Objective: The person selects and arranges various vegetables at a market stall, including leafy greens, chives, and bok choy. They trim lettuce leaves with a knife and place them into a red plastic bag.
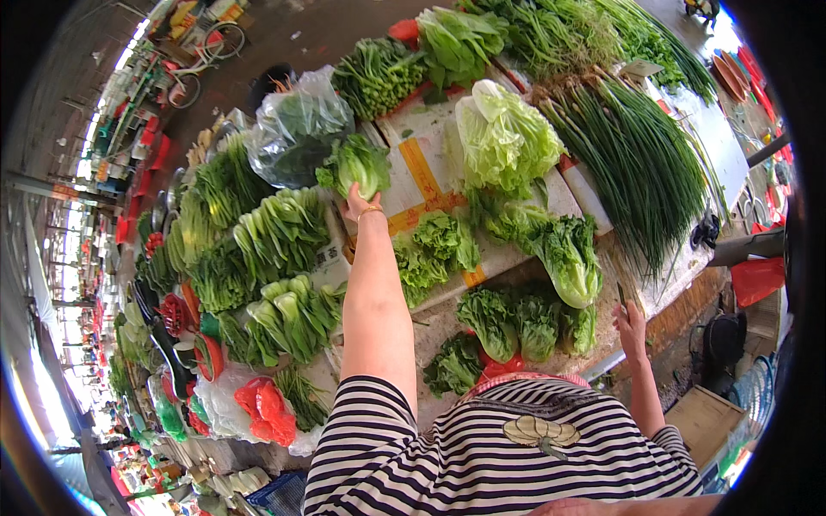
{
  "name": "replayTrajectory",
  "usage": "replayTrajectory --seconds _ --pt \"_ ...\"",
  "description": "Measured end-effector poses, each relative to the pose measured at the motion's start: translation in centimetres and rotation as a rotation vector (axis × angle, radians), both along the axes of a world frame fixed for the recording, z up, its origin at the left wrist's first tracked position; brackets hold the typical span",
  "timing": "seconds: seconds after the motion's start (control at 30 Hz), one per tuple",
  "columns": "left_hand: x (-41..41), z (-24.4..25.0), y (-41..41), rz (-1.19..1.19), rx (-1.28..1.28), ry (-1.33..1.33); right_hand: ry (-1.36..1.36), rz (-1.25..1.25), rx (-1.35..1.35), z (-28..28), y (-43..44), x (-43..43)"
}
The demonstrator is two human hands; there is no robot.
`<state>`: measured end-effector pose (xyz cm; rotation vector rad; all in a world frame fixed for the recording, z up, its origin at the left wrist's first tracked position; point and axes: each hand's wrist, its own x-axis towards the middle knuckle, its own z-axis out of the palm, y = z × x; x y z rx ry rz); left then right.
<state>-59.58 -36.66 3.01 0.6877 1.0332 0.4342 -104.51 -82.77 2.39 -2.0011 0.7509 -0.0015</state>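
Stretched out over the stall, my left hand [362, 203] grips the base of a small green lettuce head [359, 164]. That head is just above white foam boxes and beside a clear plastic bag [300, 129] of greens. My right hand [629, 322], by the stall's front edge, has its fingers closed around a thin knife-like tool [621, 294] pointing away from me. Left of it lies a larger romaine-type lettuce [571, 261]. Closer to my body sit several leafy lettuce heads [490, 322]. Loose curly lettuce [445, 242] rests below my left forearm's right side.
Long green onions [632, 155] cover the right side. A pale lettuce pile [506, 138] stands on a foam box marked by orange tape [419, 171]. Bok choy [284, 226] and red plastic bags [266, 409] lie left. A metal pole [745, 247] juts in at right.
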Motion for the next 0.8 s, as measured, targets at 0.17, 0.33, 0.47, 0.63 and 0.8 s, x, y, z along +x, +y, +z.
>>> replayTrajectory --seconds 0.17,0.33,0.47,0.63,0.8 --pt "-1.7 -5.3 2.4 -0.244 -0.027 0.039 -0.068 0.020 -0.095 0.9 2.2 5.2" --pt "-2.3 -4.3 6.9 -0.519 -0.079 0.181 -0.033 0.233 -0.472 2.8 5.6 11.7" --pt "-8.3 -0.6 6.5 -0.603 0.165 0.059 0.161 0.464 -0.672 3.2 6.0 13.0" --pt "-21.2 5.9 -0.1 -0.927 0.261 -0.137 0.290 0.607 -0.625 2.9 7.4 12.9" --pt "-31.3 4.6 -5.9 -1.331 0.521 -0.305 0.309 0.615 -0.265 0.0 3.7 14.8"
